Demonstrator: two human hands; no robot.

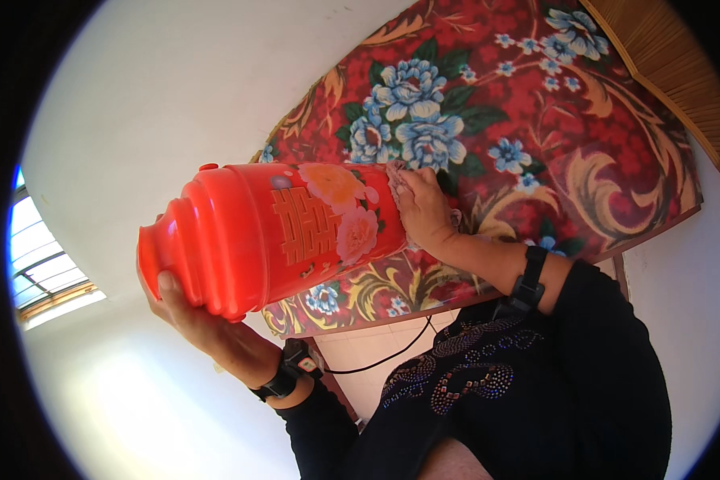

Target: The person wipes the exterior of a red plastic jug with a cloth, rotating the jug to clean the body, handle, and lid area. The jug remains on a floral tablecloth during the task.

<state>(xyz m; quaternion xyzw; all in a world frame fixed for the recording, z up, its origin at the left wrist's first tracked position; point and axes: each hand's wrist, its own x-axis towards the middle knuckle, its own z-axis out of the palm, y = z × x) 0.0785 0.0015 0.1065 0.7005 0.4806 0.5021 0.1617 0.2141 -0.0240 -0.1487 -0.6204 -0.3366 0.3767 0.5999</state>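
Observation:
A red thermos flask (pixel 249 234) is tilted on its side above a flower-patterned covering. Pink and orange blossoms and a gold character decorate its body. My left hand (pixel 198 324) grips the flask around its narrow top end, with the thumb on the near side and the other fingers mostly hidden behind it. At the wide base end, my right hand (pixel 423 210) presses a crumpled pinkish cloth (pixel 395 180) against the flask. The cloth is bunched under the fingers and partly hidden by them.
The red covering with blue flowers (pixel 432 138) lies over a flat table-like surface beneath the flask. A brown slatted panel (pixel 666 66) stands at the upper right. White wall (pixel 174 90) and a barred window (pixel 42 258) are at left. A black cable (pixel 384 362) hangs near my left wrist.

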